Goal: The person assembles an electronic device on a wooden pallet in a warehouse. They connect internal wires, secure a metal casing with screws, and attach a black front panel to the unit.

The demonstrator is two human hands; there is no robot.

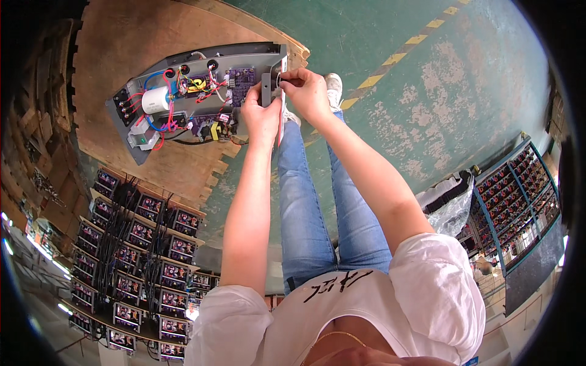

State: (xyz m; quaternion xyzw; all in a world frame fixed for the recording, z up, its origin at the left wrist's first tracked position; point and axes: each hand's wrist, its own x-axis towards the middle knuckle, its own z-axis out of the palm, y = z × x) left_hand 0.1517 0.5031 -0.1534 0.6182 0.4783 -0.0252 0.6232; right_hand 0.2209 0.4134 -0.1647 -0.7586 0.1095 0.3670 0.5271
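An open grey metal chassis (pixel 241 131) lies on a wooden board, with wires and purple circuit boards (pixel 242 82) inside. At its right end stands a thin upright panel (pixel 284 61), seen edge-on. My left hand (pixel 261 119) reaches inside that panel, its fingers closed round a grey rectangular metal block (pixel 266 90) with a small hole, close to the panel's inner face. On the outer face, my right hand (pixel 307 93) pinches its thumb and forefinger together. Whatever lies between those fingertips is too small to make out.
Inside the chassis sit a white cylinder (pixel 155 100), a grey block (pixel 143 134) and red wires. The wooden board (pixel 122 30) rests on a green floor (pixel 366 30) with a yellow-black stripe (pixel 394 59). Racks of similar units (pixel 128 287) stand lower left; a blue-framed rack (pixel 516 183) stands right.
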